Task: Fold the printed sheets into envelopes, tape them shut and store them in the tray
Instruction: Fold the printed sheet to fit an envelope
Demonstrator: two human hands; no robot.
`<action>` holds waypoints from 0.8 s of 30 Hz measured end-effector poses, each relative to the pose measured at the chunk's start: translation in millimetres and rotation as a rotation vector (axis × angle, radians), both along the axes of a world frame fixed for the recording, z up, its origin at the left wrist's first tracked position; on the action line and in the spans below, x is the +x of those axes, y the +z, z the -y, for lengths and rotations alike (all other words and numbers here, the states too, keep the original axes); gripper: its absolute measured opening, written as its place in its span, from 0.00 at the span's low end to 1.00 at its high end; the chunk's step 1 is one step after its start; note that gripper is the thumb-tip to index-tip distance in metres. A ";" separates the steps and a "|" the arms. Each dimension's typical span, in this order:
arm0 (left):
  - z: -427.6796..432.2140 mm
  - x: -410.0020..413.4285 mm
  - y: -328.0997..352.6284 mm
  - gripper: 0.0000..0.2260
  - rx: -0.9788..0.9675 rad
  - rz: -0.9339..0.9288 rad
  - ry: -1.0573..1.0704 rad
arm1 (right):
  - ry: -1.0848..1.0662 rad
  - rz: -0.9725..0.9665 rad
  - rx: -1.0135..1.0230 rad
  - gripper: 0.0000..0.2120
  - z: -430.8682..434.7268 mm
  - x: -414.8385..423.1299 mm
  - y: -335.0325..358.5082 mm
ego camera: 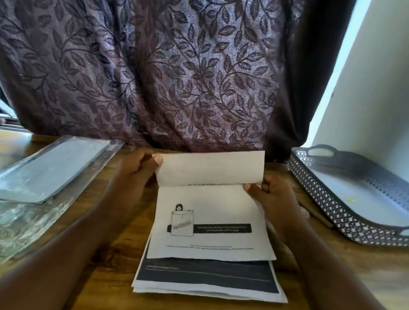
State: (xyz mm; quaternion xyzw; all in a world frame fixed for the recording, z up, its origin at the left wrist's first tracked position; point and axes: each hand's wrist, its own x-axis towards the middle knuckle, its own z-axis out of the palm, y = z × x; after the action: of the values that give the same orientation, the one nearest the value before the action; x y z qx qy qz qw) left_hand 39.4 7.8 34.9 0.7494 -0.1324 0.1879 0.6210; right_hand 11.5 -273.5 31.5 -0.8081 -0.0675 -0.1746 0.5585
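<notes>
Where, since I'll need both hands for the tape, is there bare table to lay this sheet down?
Bare wood on the table lies right of the stack, in front of the tray, and in a strip between the stack and the plastic-wrapped pack. The centre is crowded: left hand and right hand pinch the sheet over the stack.

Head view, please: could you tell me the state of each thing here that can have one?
Top sheet: far end folded over toward the person, fold not yet flattened.
Sheet stack: flat, unfolded, under it.
Left-hand grip: pinches the fold's left end.
Right-hand grip: pinches the fold's right end.
Tray: upright, no envelope visible inside.
Plastic sleeve: lying flat.
Curtain: drawn shut.
</notes>
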 end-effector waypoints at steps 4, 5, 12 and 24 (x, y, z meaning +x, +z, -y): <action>3.2 6.0 -6.6 0.09 -0.120 -0.142 -0.215 | 0.036 -0.049 0.209 0.08 -5.1 -3.6 4.5; 3.1 6.9 -8.2 0.10 -0.096 -0.142 -0.212 | 0.049 -0.079 0.252 0.09 -5.4 -4.0 4.6; -0.3 10.5 -15.9 0.09 -0.046 -0.146 -0.134 | 0.122 -0.193 0.332 0.10 -5.7 -3.8 4.9; -5.0 14.4 -19.8 0.11 -0.215 -0.327 -0.292 | 0.141 -0.223 0.386 0.10 0.8 3.3 -2.3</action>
State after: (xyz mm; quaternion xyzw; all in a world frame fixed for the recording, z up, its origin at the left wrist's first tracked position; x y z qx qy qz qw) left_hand 53.8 12.8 15.1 0.6725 -0.1161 -0.0148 0.7308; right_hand 14.8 -274.3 29.2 -0.6940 -0.0270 -0.0546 0.7174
